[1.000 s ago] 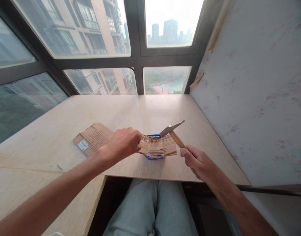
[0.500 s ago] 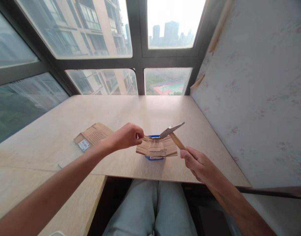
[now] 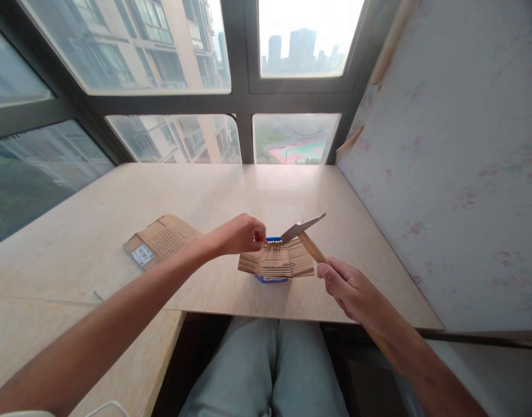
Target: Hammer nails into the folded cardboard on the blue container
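My right hand (image 3: 346, 288) is closed round the wooden handle of a hammer (image 3: 309, 240). The hammer's metal head is tilted over the back right of some folded, layered cardboard (image 3: 275, 267). Several thin dark nail-like pins with pale tops (image 3: 274, 243) stand in a row along its far edge. Beneath the cardboard sits a blue box (image 3: 272, 280), mostly covered. My left hand (image 3: 244, 234) is at the row's left end with its fingers pinched together; whatever they hold is hidden.
A flattened cardboard piece (image 3: 161, 240) with a white label lies on the pale tabletop (image 3: 222, 191), left of my left forearm. Windows (image 3: 244, 104) stand behind the table, and a flowered wall (image 3: 443, 174) runs along the right. A white cable (image 3: 112, 404) shows at the lower left.
My left hand has moved a little to the right, closer to the row of pins. The hammer stays nearly in place. The view has shifted slightly.
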Demonstrator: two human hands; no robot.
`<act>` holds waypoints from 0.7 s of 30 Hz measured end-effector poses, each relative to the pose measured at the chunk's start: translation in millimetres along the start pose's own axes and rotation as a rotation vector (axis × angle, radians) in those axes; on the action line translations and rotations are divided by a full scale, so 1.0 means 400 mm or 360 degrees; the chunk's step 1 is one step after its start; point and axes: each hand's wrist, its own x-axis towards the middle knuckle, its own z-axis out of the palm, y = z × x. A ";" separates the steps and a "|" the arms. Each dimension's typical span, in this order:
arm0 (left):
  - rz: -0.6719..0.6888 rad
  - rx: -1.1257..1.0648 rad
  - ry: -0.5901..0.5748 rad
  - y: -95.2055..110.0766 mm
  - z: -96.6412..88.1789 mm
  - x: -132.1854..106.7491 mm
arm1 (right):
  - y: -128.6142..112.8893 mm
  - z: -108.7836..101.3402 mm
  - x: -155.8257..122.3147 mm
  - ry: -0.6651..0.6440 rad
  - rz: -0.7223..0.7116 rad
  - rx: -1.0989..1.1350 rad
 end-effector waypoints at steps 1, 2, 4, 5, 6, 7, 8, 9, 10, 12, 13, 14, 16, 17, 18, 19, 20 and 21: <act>-0.0007 0.0011 -0.0006 0.002 -0.002 0.003 | 0.001 -0.001 0.001 0.0004 0.0006 -0.0001; -0.0012 0.0025 -0.0016 0.004 -0.005 0.005 | 0.002 -0.001 0.001 0.0004 0.0014 -0.0003; -0.0019 0.0036 -0.0045 0.008 -0.011 0.008 | 0.002 -0.002 0.002 -0.0005 0.0024 -0.0003; -0.0022 0.0032 -0.0071 0.010 -0.015 0.010 | 0.002 -0.003 0.003 -0.0009 0.0027 -0.0001; -0.0025 0.0025 -0.0102 0.012 -0.018 0.011 | 0.002 -0.003 0.003 -0.0013 0.0029 0.0003; -0.0029 0.0018 -0.0135 0.015 -0.021 0.013 | 0.001 -0.003 0.003 -0.0015 0.0029 0.0009; -0.0037 0.0017 -0.0166 0.017 -0.024 0.014 | 0.001 -0.002 0.003 -0.0017 0.0028 0.0015; -0.0049 0.0025 -0.0193 0.020 -0.027 0.016 | 0.001 -0.002 0.004 -0.0019 0.0029 0.0021; -0.0064 0.0037 -0.0214 0.022 -0.029 0.017 | 0.001 -0.002 0.004 -0.0019 0.0030 0.0025; -0.0095 0.0064 -0.0242 0.024 -0.033 0.021 | 0.002 -0.002 0.003 -0.0013 0.0025 0.0027; -0.0106 0.0073 -0.0252 0.024 -0.035 0.023 | 0.003 -0.002 0.003 -0.0007 0.0020 0.0025; -0.0111 0.0078 -0.0258 0.024 -0.036 0.024 | 0.004 -0.002 0.002 0.0000 0.0016 0.0020; -0.0109 0.0085 -0.0269 0.021 -0.037 0.028 | 0.006 -0.004 0.001 0.0008 0.0011 0.0007; -0.0107 0.0090 -0.0277 0.020 -0.038 0.030 | 0.006 -0.005 0.000 0.0010 0.0011 -0.0001; -0.0106 0.0095 -0.0289 0.019 -0.038 0.031 | 0.007 -0.005 0.000 0.0013 0.0011 -0.0007; -0.0106 0.0099 -0.0306 0.018 -0.039 0.032 | 0.007 -0.006 -0.001 0.0015 0.0011 -0.0012; -0.0108 0.0104 -0.0325 0.018 -0.039 0.033 | 0.007 -0.006 -0.001 0.0015 0.0011 -0.0013; -0.0111 0.0108 -0.0342 0.018 -0.040 0.034 | 0.008 -0.006 -0.001 0.0014 0.0013 -0.0011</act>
